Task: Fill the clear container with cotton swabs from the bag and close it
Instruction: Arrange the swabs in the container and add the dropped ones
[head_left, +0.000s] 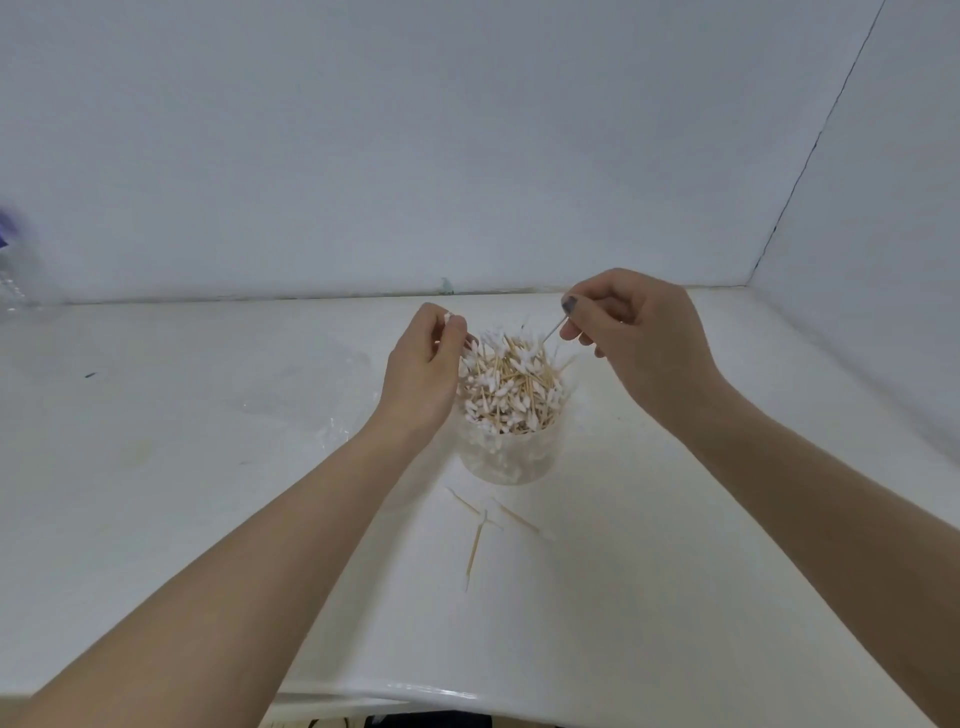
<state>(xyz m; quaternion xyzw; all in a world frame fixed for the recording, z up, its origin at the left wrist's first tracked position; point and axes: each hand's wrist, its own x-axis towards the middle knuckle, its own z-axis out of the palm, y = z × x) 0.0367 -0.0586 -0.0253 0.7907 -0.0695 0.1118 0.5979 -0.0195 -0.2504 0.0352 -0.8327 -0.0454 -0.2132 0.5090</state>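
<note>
Two hands work above the tub. The right hand (636, 332) pinches one cotton swab (554, 328) between thumb and curled fingers, its stick slanting down toward the heap; the tip inside the grip is hidden. The left hand (423, 364) has its fingers curled in a pinch on a white swab tip (447, 316) at the heap's left edge, and how much of that swab it holds I cannot make out. Both forearms reach in from the near edge, wrists raised. Under the hands stands the clear container (506, 457), mid-desk, packed with cotton swabs (511, 384) bristling well above its rim. Its see-through wall is hard to trace. Crumpled clear plastic (332, 415), barely visible, lies just left. Three loose swabs (485, 525) lie on the white desk (182, 493) in front. At far left, a blurred clear bottle (15, 280) is cut off.
</note>
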